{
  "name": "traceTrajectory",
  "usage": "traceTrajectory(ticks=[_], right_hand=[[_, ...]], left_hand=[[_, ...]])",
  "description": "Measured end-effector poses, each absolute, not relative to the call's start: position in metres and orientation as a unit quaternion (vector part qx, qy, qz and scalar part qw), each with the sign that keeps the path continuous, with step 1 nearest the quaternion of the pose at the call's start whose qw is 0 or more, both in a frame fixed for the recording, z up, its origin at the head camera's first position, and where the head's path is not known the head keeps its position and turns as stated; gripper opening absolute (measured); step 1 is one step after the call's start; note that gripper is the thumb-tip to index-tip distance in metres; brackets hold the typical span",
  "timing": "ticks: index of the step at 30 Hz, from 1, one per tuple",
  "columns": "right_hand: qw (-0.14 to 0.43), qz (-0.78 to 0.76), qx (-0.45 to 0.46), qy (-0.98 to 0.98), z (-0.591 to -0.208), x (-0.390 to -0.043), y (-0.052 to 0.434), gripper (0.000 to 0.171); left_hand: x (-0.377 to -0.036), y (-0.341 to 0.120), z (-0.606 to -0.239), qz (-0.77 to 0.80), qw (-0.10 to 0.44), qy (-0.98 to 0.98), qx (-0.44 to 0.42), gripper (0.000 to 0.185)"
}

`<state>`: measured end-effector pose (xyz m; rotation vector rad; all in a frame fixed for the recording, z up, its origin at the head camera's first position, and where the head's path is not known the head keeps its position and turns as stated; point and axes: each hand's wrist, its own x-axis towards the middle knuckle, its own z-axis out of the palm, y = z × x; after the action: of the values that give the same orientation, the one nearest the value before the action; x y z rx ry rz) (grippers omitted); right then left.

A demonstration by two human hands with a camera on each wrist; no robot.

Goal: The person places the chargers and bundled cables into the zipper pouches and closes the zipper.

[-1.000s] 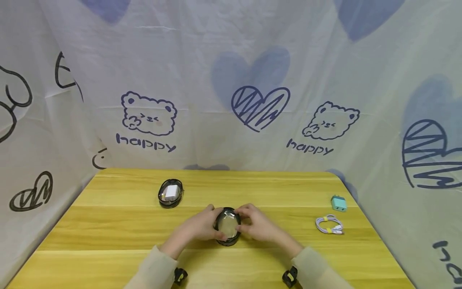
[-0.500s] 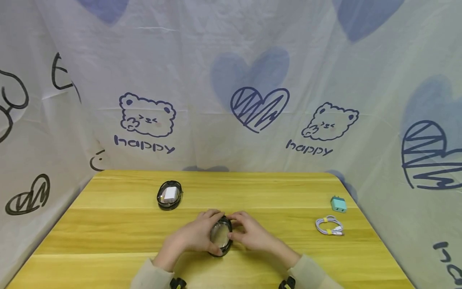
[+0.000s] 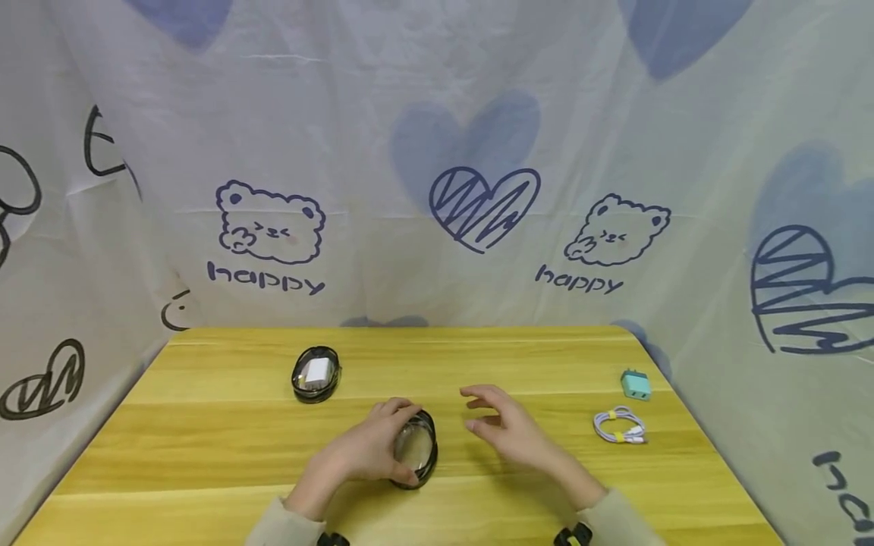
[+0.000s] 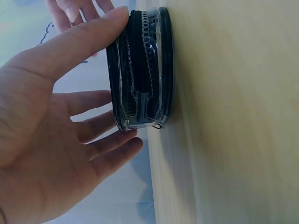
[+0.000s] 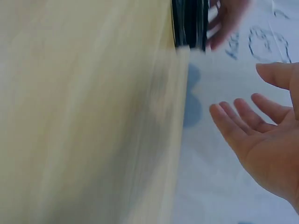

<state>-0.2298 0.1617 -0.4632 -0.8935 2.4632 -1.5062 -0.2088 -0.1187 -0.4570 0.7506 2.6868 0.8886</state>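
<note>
A small oval see-through pouch [image 3: 416, 447] with black trim sits in the middle of the wooden table. My left hand [image 3: 365, 449] grips it from the left, thumb at the near edge and fingers at the far edge. In the left wrist view the pouch [image 4: 142, 70] shows its black zipper along the side, and the thumb presses near the zipper's end. My right hand [image 3: 510, 434] is off to the right of the pouch, fingers loosely bent and holding nothing. The right wrist view shows that hand [image 5: 266, 140] apart from the pouch.
A similar black-trimmed clear pouch [image 3: 314, 396] with a white charger block [image 3: 318, 371] inside stands at the back left. On the right lie a teal plug adapter [image 3: 636, 385] and a coiled white cable [image 3: 617, 438] with yellow ties. Printed cloth [image 3: 382, 250] hangs around the table [image 3: 205, 455].
The pouch has shifted a little left and nearer with my left hand still on it. My right hand has let go of it and moved away to the right.
</note>
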Motion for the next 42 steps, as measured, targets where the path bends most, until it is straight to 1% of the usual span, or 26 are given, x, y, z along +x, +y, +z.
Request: traceTrajectory(ticks=[3, 6, 13, 20, 27, 34, 42], right_hand=[[-0.001, -0.491, -0.295, 0.819, -0.463, -0.233, 0.181, 0.045], [-0.042, -0.488, -0.281, 0.825, -0.464, -0.234, 0.201, 0.045], [-0.095, -0.448, -0.227, 0.859, -0.466, -0.230, 0.246, 0.045], [-0.099, -0.389, -0.170, 0.900, -0.474, -0.228, 0.293, 0.047], [-0.101, -0.339, -0.144, 0.924, -0.481, -0.228, 0.334, 0.047], [-0.064, -0.312, -0.131, 0.939, -0.482, -0.227, 0.358, 0.050], [-0.045, -0.266, -0.142, 0.953, -0.487, -0.233, 0.378, 0.053]], left_hand=[[-0.209, -0.120, -0.458, 0.310, 0.104, 0.910, 0.256, 0.104], [-0.209, -0.121, -0.459, 0.316, 0.101, 0.908, 0.256, 0.104], [-0.211, -0.122, -0.459, 0.318, 0.089, 0.907, 0.262, 0.103], [-0.212, -0.124, -0.457, 0.324, 0.085, 0.905, 0.261, 0.104], [-0.211, -0.126, -0.457, 0.330, 0.086, 0.905, 0.254, 0.104], [-0.211, -0.128, -0.456, 0.335, 0.088, 0.903, 0.253, 0.102], [-0.211, -0.129, -0.455, 0.337, 0.087, 0.902, 0.255, 0.102]])
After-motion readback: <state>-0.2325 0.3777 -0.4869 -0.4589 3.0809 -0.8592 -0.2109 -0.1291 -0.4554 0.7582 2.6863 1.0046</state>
